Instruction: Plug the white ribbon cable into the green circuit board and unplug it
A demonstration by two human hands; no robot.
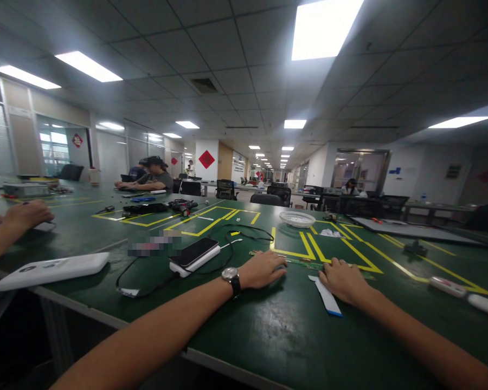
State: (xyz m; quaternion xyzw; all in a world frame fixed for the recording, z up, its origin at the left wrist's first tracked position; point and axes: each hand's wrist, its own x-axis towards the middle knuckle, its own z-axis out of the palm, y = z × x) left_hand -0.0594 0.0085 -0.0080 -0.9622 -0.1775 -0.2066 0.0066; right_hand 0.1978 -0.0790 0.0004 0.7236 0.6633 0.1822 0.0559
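A thin green circuit board strip [305, 263] lies on the green table between my hands. My left hand [264, 269], with a watch on its wrist, rests palm down over the strip's left part, fingers stretched out and thumb apart. Over the strip's right part, my right hand [342, 279] has bent fingers closed on it; the fingertips are partly hidden. A white flat ribbon cable [327, 298] with a blue end extends toward me from beneath my right hand's thumb side.
Left of my arm, a phone [197, 252] lies on a white block [195, 265] with black cables. A white basket [297, 219] stands beyond my hands. At left are a co-worker's hand [29, 214] and a white device [55, 270]. Yellow tape marks the table; a white handheld object [467, 295] lies right.
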